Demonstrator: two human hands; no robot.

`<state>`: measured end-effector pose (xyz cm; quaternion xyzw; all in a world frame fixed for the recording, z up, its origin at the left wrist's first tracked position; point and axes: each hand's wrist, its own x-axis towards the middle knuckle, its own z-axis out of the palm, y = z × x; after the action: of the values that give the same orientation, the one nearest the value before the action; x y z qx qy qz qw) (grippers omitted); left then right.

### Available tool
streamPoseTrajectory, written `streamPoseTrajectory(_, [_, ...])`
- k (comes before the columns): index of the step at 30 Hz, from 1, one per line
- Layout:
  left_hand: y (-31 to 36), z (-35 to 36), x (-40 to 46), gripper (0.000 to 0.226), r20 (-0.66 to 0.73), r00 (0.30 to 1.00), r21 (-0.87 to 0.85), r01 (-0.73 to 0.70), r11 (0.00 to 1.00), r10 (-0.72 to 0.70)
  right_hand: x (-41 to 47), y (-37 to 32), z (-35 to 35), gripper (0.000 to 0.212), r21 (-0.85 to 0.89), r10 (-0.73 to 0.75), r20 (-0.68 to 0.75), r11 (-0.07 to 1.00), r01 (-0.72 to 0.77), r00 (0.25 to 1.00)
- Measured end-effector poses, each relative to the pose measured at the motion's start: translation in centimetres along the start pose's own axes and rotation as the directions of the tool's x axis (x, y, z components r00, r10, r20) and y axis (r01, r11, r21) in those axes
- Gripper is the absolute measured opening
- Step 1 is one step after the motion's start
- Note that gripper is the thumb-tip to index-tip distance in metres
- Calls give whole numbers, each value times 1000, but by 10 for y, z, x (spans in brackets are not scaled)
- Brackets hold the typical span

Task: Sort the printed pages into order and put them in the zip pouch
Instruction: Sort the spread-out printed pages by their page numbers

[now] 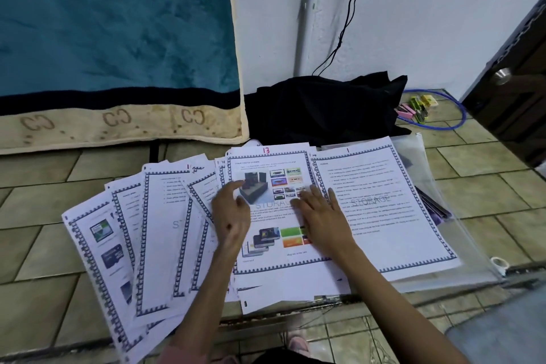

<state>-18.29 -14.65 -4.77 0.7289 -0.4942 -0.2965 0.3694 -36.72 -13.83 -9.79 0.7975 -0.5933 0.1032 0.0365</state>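
We've got a white painted wall [413, 9] at the back, kinda scuffed, with a thin black cord [351, 9] hanging down it. The floor [38, 260] is beige-green tile with dark grout. At left a plush blanket [118, 38] hangs down in red, teal, navy and cream bands, with a letter pattern along the bottom. A black cloth heap [325, 109] sits against the wall, next to a blue hoop [455, 124] and some colourful little clips [416, 106]. Dark wooden door [514, 97] with a metal knob [502, 75] on the right.

Obstacles: my fanned pages [165, 224] cover the glass table's [461, 287] left and middle; black cloth [322, 106] blocks its far edge.
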Motion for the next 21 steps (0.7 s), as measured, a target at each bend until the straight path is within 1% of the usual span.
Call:
streamPoseTrajectory(1, [-4, -6, 3, 36, -24, 999, 9, 41, 999, -41, 2, -1, -2, 36, 3, 4, -15, 1000, -4, 1000])
streamPoseTrajectory(3, [-10, -15, 6, 37, -25, 993, -7, 119, 993, -119, 8, -4, -5, 39, 118, 25, -18, 993, -23, 1000])
streamPoseTrajectory(5, [-14, -20, 8, 38, 13, 989, 2, 149, 989, -149, 13, -8, -7, 40, 231, 7, -8, 973, -5, 1000])
streamPoseTrajectory(7, [-17, -21, 6, 39, 67, 986, 21, 152, 988, -153, 10, -13, -5, 35, 299, -24, 6, 954, 22, 1000])
streamPoseTrajectory(9, [-18, -20, 6, 41, 89, 982, 34, 162, 986, -165, 6, -19, -1, 50, 307, -14, 72, 952, -9, 997])
streamPoseTrajectory(11, [-20, -17, 6, 42, 75, 982, 58, 172, 983, -176, 1, -20, 5, 67, 287, 33, 127, 955, -69, 991])
streamPoseTrajectory(12, [-20, -17, 6, 43, 65, 981, 67, 180, 981, -184, -1, -20, 7, 73, 284, 52, 138, 955, -90, 989])
streamPoseTrajectory(16, [-15, -19, 7, 41, 51, 968, -2, 246, 969, -246, -2, -21, 8, 75, 295, 76, 154, 948, -120, 985])
streamPoseTrajectory(18, [-14, -21, 8, 39, 54, 961, 22, 269, 963, -270, -2, -22, 8, 75, 291, 76, 153, 949, -119, 985])
streamPoseTrajectory(21, [-17, -21, 11, 26, 97, 976, 124, 183, 975, -195, -2, -23, 8, 76, 291, 76, 143, 950, -116, 987])
